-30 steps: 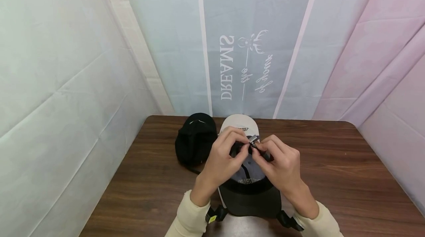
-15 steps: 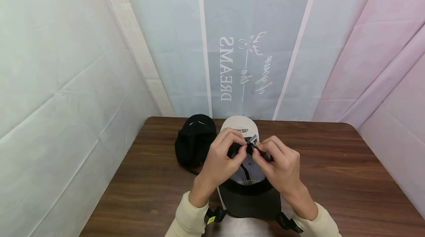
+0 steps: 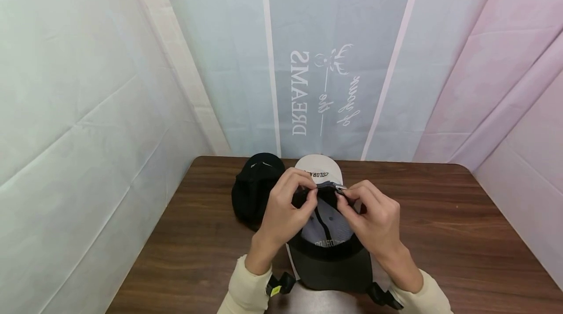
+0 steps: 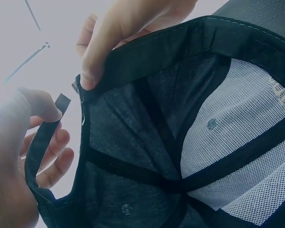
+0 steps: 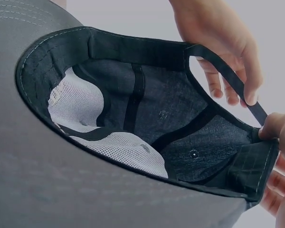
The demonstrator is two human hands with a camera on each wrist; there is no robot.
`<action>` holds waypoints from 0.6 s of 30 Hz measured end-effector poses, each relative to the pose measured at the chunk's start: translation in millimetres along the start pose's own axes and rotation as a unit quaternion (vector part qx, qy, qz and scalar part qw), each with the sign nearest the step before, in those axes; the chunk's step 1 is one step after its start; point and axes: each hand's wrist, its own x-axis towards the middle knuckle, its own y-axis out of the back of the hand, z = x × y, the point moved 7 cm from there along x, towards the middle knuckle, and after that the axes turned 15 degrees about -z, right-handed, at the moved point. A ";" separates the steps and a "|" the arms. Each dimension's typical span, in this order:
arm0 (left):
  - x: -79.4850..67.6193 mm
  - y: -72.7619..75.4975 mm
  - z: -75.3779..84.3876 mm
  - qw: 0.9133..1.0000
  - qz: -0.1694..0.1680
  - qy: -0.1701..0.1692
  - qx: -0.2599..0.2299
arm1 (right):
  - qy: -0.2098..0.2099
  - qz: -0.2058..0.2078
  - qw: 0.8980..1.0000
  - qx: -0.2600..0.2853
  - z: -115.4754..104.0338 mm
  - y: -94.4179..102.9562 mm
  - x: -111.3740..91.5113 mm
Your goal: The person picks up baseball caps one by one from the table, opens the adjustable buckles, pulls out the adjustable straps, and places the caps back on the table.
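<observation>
Both hands hold a dark grey baseball cap (image 3: pixel 334 272), its inside facing up and its brim toward the person in the head view. My left hand (image 3: pixel 283 211) pinches the cap's thin black back strap (image 4: pixel 43 137) near its free end. My right hand (image 3: pixel 374 216) pinches the opposite corner of the back opening, beside a small metal buckle (image 3: pixel 340 187). In the left wrist view the strap end stands apart from that corner. A dark sweatband (image 5: pixel 137 50) and white mesh lining (image 5: pixel 78 102) show inside the cap.
A black cap (image 3: pixel 257 189) lies on the brown wooden table (image 3: pixel 440 216), left of the held cap. Behind the hands is a white cap (image 3: pixel 317 165) with dark lettering. Printed fabric (image 3: pixel 246 84) hangs around the table's far side.
My left hand has moved a little left, away from the right hand, and the gap between the fingertips has widened. The metal buckle has tipped lower. My right hand has stayed nearly in place.
</observation>
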 end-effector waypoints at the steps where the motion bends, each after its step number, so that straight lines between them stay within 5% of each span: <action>1: -0.1 0.3 0.1 1.000 0.000 0.000 -0.001 | -0.003 0.000 1.000 0.004 0.8 0.2 -0.3; 11: -1.2 1.1 -0.1 1.000 -0.008 -0.008 -0.020 | -0.058 -0.024 0.998 -0.004 8.4 -0.8 -2.9; 18: -2.1 0.8 -0.4 0.999 -0.015 -0.026 -0.041 | -0.055 -0.029 0.998 0.002 9.2 -0.9 -2.5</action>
